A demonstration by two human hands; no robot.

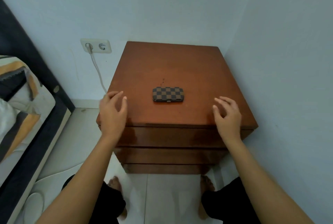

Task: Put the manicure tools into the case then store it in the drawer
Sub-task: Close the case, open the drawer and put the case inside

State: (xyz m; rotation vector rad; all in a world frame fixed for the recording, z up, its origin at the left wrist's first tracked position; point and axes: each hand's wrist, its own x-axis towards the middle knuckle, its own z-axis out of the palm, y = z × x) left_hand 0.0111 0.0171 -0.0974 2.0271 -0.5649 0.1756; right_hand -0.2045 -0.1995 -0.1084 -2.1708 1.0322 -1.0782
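Observation:
A brown checkered manicure case (pixel 168 94) lies closed and flat on top of the wooden nightstand (pixel 180 68), near the middle of its front half. My left hand (pixel 112 111) hovers over the nightstand's front left corner with fingers spread, holding nothing. My right hand (pixel 227 114) hovers near the front right edge, fingers apart and empty too. Each hand is a short way from the case, one on each side. Three closed drawer fronts show below the top; the uppermost drawer (pixel 171 136) is shut. No loose tools are visible.
A bed with a dark frame (pixel 36 72) and patterned bedding (pixel 19 86) stands to the left. A wall socket (pixel 95 45) has a white cable running down beside the nightstand. Walls close in behind and to the right. My bare feet stand on the pale floor (pixel 162 196).

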